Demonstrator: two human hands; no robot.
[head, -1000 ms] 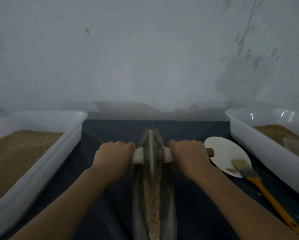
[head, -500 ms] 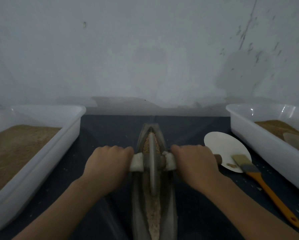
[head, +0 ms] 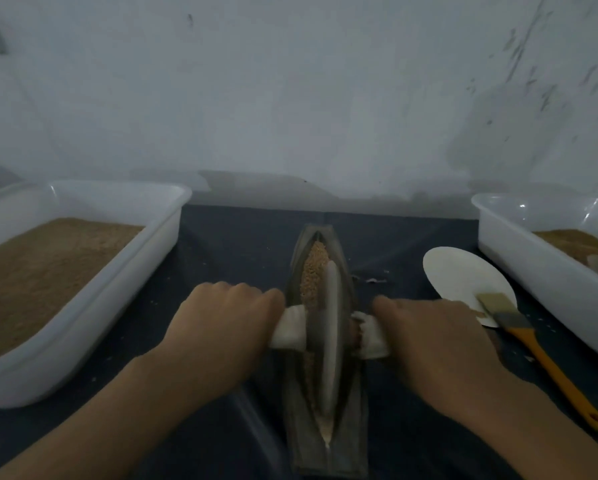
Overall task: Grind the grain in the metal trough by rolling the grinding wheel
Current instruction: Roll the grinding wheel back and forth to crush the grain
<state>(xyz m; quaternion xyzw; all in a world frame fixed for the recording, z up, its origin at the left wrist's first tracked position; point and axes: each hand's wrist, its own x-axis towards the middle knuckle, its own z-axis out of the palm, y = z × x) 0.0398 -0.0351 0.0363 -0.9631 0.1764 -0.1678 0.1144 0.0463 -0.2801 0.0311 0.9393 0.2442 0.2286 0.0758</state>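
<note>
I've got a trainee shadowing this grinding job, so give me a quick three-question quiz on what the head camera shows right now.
1. True or false: both hands grip the wrapped handles on either side of the grinding wheel.
2. Multiple choice: where does the brush lie? A) in the left tub B) on the dark mat, bristles over the white disc C) inside the trough
3. Fill in: the uncrushed grain shows at the ___ end of the metal trough.

Key
1. True: the left hand and right hand each curl round a handle.
2. B: its bristles overlap the white disc.
3. Far, beyond the wheel.
</note>
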